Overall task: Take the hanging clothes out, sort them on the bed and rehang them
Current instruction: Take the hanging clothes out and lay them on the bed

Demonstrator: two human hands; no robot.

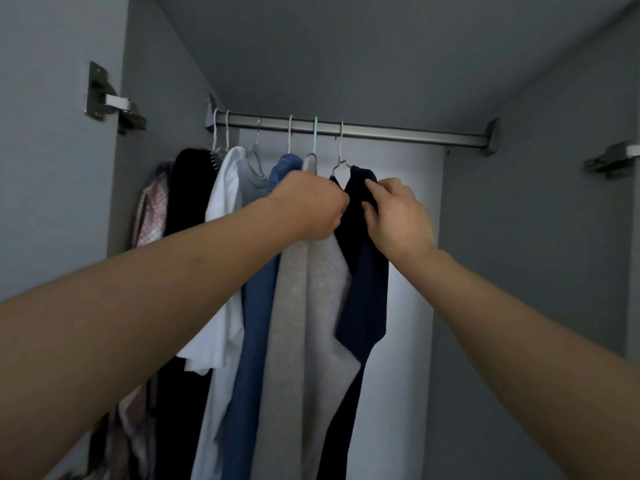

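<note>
Both hands were up at the navy top, last garment on the rail: left hand fisted on its collar, right hand pinching the shoulder. We judged lifting the hanger hook clear, not tugging cloth, the sound method.

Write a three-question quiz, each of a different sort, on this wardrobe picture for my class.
1. True or false: the navy garment hangs at the right end of the row on the rail.
2. Which hand pinches the navy garment's collar? A. left hand B. right hand
3. Fill in: the hanger hook above the light grey garment is coloured ____.

Key: 1 true; 2 B; 3 pale green.
</note>
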